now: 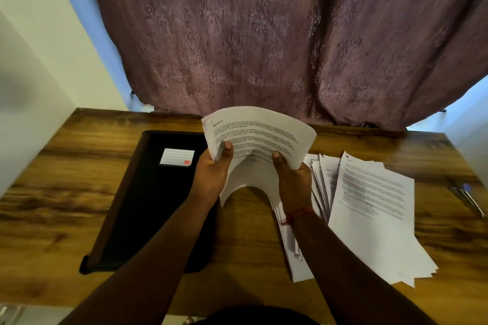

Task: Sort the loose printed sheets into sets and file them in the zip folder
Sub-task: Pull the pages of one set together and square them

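Left hand [211, 174] and right hand [291, 179] both grip one curled stack of sheets [260, 134]; one zip folder [150, 198] left, two fanned piles [369, 214] right, bare table [52, 192] at edges.

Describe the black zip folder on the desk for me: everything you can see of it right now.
The zip folder lies flat and closed on the wooden desk, left of the held sheets. It is black with a brown strip along its left edge and rounded corners. A white lined label with a small red patch sits near its far end. The left forearm crosses over its right side; whether they touch is unclear. No zip detail shows.
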Action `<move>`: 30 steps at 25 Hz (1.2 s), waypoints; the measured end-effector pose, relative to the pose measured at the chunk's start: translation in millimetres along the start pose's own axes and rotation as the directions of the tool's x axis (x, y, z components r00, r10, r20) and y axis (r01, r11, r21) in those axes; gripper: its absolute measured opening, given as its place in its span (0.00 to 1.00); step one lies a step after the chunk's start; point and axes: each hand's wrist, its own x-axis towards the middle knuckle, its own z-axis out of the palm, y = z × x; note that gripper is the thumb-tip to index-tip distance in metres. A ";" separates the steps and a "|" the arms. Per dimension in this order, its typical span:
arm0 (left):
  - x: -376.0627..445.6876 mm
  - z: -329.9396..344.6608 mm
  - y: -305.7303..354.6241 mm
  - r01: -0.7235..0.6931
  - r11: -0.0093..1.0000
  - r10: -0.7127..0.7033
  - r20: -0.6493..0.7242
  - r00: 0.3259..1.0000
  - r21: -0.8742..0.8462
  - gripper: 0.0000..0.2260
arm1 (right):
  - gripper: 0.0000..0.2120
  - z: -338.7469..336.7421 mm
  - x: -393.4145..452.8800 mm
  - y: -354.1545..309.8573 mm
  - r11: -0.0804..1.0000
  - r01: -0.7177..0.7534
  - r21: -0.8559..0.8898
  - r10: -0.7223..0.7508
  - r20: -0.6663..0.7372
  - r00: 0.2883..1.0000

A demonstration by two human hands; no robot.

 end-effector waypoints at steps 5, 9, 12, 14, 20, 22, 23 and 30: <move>3.5 -14.7 31.7 -0.203 0.979 0.204 -0.036 0.978 0.016 0.13 | 0.08 -9.6 9.7 -41.7 0.989 0.147 -0.001 -0.147 0.057 0.988; 14.7 -18.8 50.5 -0.454 0.879 0.461 -0.012 0.887 0.145 0.13 | 0.14 -12.6 24.7 -77.8 0.884 0.457 -0.101 -0.449 0.091 0.889; 16.7 -17.7 48.2 -0.477 0.838 0.493 0.007 0.870 0.265 0.09 | 0.13 -13.9 33.9 -76.2 0.784 0.593 -0.182 -0.572 0.157 0.805; 15.8 -17.6 47.9 -0.459 0.841 0.483 -0.015 0.876 0.285 0.08 | 0.09 -15.3 37.9 -69.5 0.748 0.628 -0.215 -0.602 0.177 0.778; 14.1 -16.7 44.5 -0.407 0.896 0.417 -0.024 0.909 0.179 0.12 | 0.15 -18.7 34.9 -69.9 0.882 0.458 -0.111 -0.445 0.122 0.887; 11.8 -15.3 35.8 -0.261 0.961 0.264 -0.029 0.964 0.088 0.15 | 0.22 -20.2 31.7 -62.0 0.956 0.284 0.068 -0.290 0.101 0.952; 10.5 -13.7 28.7 -0.179 0.981 0.179 -0.005 0.984 0.071 0.13 | 0.22 -20.2 28.5 -51.3 0.976 0.179 0.129 -0.194 0.121 0.974; 6.1 -2.5 8.4 -0.055 0.998 0.055 -0.007 0.998 -0.017 0.10 | 0.10 0.0 14.7 -15.1 1.000 0.009 0.030 -0.012 0.096 0.995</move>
